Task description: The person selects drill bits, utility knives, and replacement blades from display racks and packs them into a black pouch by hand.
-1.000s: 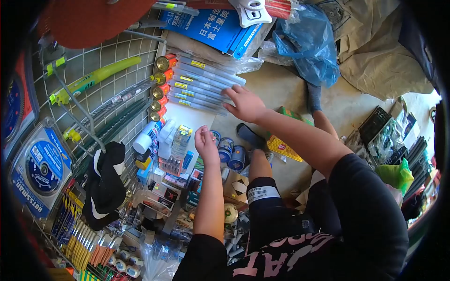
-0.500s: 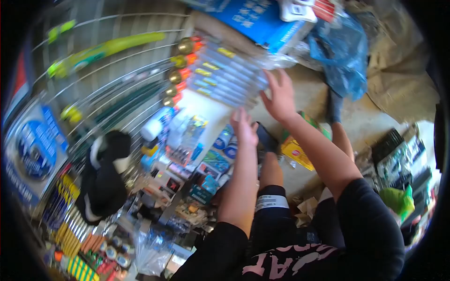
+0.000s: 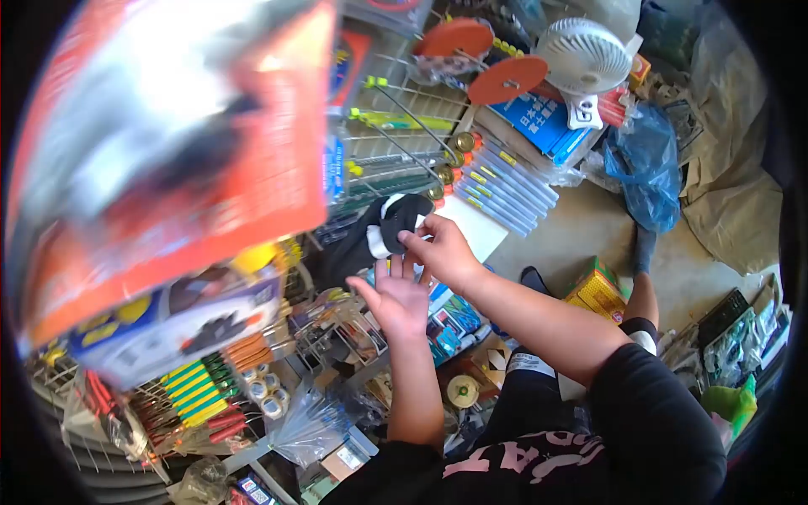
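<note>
Cap [image 3: 404,220], black with white patches, was located left of centre in the head view, between the tubes [image 3: 505,189] and the blurred pack [image 3: 282,147]. Its point of suspension, if any, was not visible.

Right hand [image 3: 444,252]: thumb and forefinger pinched the near edge of the cap; the other fingers were bent. Left hand [image 3: 401,307]: palm upward, fingers and thumb spread, nothing held. It was positioned just below the right fingertips; contact between it and the cap could not be determined.

Handling, by judgement: the cap was likely light and made of soft fabric, yielding under slight pressure. Slip risk appeared low, since the surface looked matt; breakage risk appeared negligible. A stiffer brim could not be confirmed. The pinched edge was a suitable grip point for such a weight, although a single pinch would have left the loose part free to swing. The upturned left palm was well placed for supporting the underside. Only moderate grip force was required.
</note>
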`<action>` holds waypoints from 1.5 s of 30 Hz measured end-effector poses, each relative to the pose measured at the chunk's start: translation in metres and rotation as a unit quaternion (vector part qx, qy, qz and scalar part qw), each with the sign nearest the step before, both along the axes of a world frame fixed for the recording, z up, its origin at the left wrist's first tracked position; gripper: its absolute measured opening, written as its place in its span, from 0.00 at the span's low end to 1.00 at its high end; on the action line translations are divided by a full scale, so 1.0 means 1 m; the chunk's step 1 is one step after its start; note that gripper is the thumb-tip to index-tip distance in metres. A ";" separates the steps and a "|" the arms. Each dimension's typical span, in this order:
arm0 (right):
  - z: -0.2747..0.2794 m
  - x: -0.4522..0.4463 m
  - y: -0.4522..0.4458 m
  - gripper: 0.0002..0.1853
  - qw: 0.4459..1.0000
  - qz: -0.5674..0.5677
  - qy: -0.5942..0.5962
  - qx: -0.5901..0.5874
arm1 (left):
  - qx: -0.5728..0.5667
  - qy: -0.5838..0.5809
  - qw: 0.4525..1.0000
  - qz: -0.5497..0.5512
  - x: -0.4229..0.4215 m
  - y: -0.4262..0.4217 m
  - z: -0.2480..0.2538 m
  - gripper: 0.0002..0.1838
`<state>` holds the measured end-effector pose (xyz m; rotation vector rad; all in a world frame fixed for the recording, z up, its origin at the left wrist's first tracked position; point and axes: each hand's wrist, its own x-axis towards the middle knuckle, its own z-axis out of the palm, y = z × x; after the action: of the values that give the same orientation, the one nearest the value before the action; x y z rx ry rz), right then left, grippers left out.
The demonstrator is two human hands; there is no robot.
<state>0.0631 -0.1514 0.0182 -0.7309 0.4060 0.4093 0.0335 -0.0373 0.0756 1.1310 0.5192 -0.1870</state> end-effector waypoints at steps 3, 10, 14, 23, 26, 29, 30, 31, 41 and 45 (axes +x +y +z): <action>0.036 -0.021 -0.005 0.11 0.995 -0.080 -0.032 0.043 | -0.051 0.006 0.999 -0.001 0.008 -0.006 0.020 0.41; 0.102 -0.068 -0.029 0.11 0.981 -0.070 -0.176 0.043 | -0.137 -0.060 0.988 -0.029 -0.020 -0.039 0.094 0.30; 0.157 -0.099 -0.055 0.16 0.953 -0.035 -0.285 0.100 | -0.060 -0.123 0.991 -0.007 -0.040 -0.046 0.135 0.30; 0.290 -0.130 -0.099 0.18 0.926 0.005 -0.308 0.218 | 0.576 -0.541 0.612 -0.038 -0.072 -0.005 0.243 0.24; 0.348 -0.137 -0.112 0.22 0.912 0.009 -0.351 0.214 | 0.606 -0.518 0.600 -0.075 -0.089 -0.005 0.262 0.23; 0.369 -0.150 -0.107 0.32 0.903 -0.011 -0.393 0.175 | 0.520 -0.481 0.696 -0.119 -0.114 -0.029 0.255 0.22; 0.381 -0.155 -0.104 0.35 0.897 -0.020 -0.418 0.141 | 0.461 -0.446 0.748 -0.170 -0.125 -0.037 0.251 0.22; 0.380 -0.160 -0.106 0.40 0.890 -0.014 -0.449 0.079 | 0.348 -0.442 0.809 -0.173 -0.129 -0.048 0.249 0.21; 0.417 -0.163 -0.138 0.43 0.831 -0.054 -0.552 -0.047 | 0.120 -0.532 0.818 -0.182 -0.153 -0.047 0.303 0.21; 0.416 -0.163 -0.119 0.34 0.789 0.008 -0.601 -0.127 | 0.280 -0.594 0.752 -0.058 -0.156 -0.047 0.323 0.34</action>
<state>-0.1003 -0.2701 0.4338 -1.1072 -0.7800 -0.1604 -0.1226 -0.0840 0.3990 1.5996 -0.7030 0.6250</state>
